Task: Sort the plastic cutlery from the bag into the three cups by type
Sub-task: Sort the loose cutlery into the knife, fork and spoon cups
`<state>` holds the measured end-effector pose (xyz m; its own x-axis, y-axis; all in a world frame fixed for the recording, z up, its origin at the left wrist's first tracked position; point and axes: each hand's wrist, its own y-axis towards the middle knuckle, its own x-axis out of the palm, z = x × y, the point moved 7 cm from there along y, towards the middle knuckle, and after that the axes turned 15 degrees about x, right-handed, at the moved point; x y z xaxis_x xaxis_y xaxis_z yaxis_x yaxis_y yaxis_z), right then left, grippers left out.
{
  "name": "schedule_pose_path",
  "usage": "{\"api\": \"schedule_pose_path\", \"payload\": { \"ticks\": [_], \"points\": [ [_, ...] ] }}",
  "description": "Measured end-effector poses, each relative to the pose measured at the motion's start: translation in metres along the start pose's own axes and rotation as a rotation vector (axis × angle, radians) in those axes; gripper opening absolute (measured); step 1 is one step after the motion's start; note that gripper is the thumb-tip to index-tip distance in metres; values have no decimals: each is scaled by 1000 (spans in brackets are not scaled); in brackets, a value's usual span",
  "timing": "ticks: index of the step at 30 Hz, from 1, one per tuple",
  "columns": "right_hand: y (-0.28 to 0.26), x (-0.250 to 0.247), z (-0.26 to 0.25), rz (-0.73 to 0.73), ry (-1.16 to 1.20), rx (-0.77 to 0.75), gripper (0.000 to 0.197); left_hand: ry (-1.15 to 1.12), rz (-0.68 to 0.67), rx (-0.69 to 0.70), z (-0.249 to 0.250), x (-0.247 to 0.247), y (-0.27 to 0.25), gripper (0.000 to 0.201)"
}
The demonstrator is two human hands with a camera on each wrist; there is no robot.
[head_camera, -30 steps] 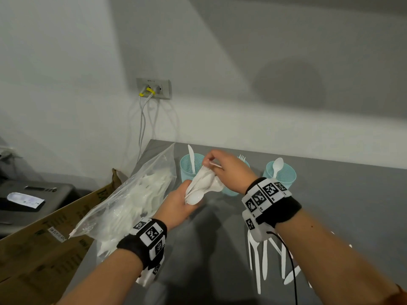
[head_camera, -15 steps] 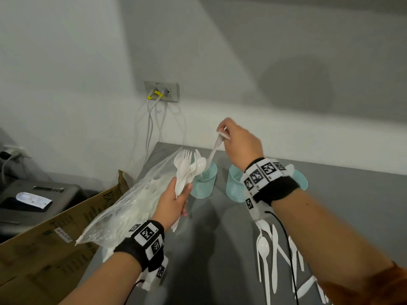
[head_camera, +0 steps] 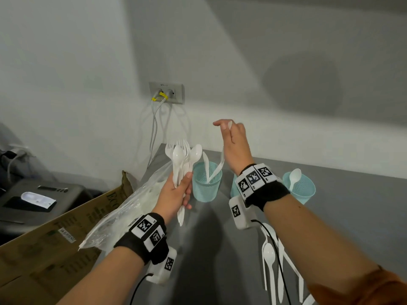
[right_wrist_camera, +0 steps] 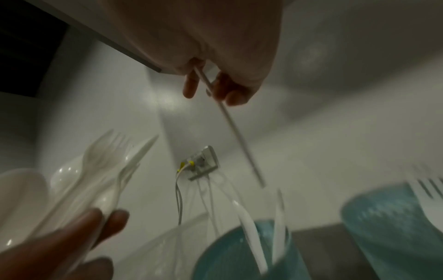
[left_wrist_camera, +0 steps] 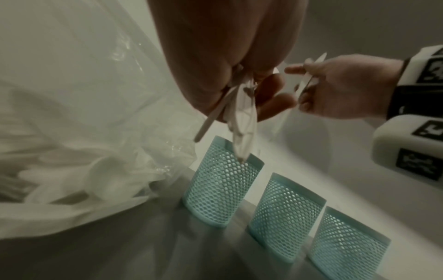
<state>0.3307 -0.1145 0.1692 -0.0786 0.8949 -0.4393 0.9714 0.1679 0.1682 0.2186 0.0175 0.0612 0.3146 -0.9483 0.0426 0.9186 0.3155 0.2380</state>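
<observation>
My left hand (head_camera: 177, 193) grips an upright bundle of white forks and spoons (head_camera: 184, 159) beside the clear cutlery bag (head_camera: 132, 208). My right hand (head_camera: 228, 129) is raised and pinches the handle of a white knife (right_wrist_camera: 236, 135). The knife hangs blade down over the left teal mesh cup (head_camera: 207, 188), which holds knives. My right wrist mostly hides the middle cup (left_wrist_camera: 285, 208); the right wrist view shows a fork (right_wrist_camera: 429, 191) in it. A spoon (head_camera: 294, 177) stands in the right cup (head_camera: 302, 191).
Several loose white pieces of cutlery (head_camera: 272, 267) lie on the grey table (head_camera: 215, 260) under my right forearm. A cardboard box (head_camera: 55, 245) stands left of the table. A wall socket with cables (head_camera: 166, 92) is behind the cups.
My right hand has drawn a knife out of the bundle, lifted it and brought it over the left cup. My left hand has raised the bundle upright.
</observation>
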Motion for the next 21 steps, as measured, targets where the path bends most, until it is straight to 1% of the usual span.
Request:
{"api": "schedule_pose_path", "payload": {
  "ticks": [6, 7, 9, 10, 11, 13, 14, 17, 21],
  "points": [
    [0, 24, 58, -112, -166, 182, 32, -88, -15, -44, -2, 10, -2, 33],
    [-2, 23, 62, -114, -210, 204, 32, -113, -25, -55, -2, 13, -2, 33],
    [-8, 14, 57, -52, -269, 195, 33, -143, -55, -78, -2, 17, -4, 33],
    [-13, 9, 51, -37, -204, 184, 33, -151, -68, -87, -2, 20, -4, 33],
    [-19, 6, 45, -50, -75, 182, 33, -159, -77, -92, -2, 21, -4, 34],
    [-34, 5, 32, -138, 218, 229, 33, -165, -85, -96, -1, 25, -4, 35],
    [-40, 6, 27, -161, 274, 236, 31, -165, -90, -94, 0, 27, -5, 35],
    [-47, 3, 21, -131, 151, 150, 25, -177, -108, -87, 3, 32, -6, 34],
    [-44, -3, 25, -67, 17, 91, 22, -184, -94, -95, 2, 34, -7, 39]
  ]
}}
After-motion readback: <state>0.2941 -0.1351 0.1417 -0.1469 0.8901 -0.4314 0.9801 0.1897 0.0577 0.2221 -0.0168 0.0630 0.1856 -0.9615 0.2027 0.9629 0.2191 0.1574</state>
